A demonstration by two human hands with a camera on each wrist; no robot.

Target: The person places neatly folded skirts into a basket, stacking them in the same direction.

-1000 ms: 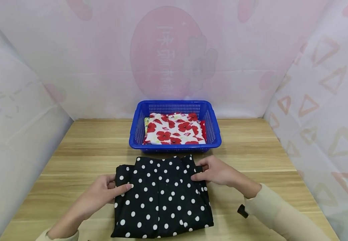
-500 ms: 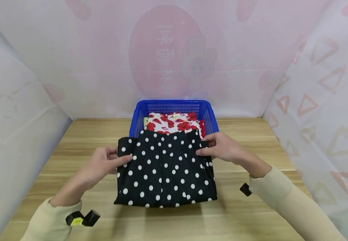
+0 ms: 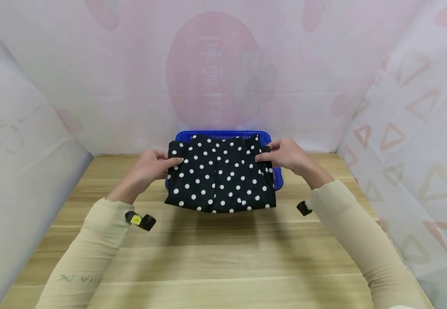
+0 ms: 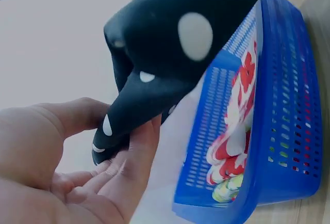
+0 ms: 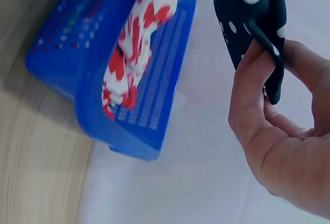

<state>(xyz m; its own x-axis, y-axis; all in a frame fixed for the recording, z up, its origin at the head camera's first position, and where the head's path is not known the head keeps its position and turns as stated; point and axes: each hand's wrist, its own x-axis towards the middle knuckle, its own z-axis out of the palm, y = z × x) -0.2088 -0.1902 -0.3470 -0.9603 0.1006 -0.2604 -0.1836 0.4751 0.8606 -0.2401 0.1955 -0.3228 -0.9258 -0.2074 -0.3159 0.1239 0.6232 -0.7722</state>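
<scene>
Folded black cloth with white polka dots (image 3: 221, 176), its garment type unclear, hangs between my two hands over the blue basket (image 3: 279, 182). My left hand (image 3: 155, 165) pinches its left edge, thumb on the near face and fingers behind. On the opposite edge, my right hand (image 3: 287, 155) pinches it the same way. The left wrist view shows the cloth's folded corner (image 4: 139, 105) between thumb and fingers. Inside the basket, folded white fabric with red flowers (image 5: 142, 43) shows in both wrist views; in the head view the black cloth hides it.
The basket stands on a wooden table (image 3: 215, 262) close to the pink back wall (image 3: 130, 86). Patterned white sheets form the left side (image 3: 18, 171) and right side (image 3: 420, 150). A small black device (image 3: 141, 220) sits at the left wrist, another (image 3: 304, 208) at the right.
Both hands have lifted the polka-dot cloth off the table and carried it forward over the basket. It now covers most of the basket in the head view.
</scene>
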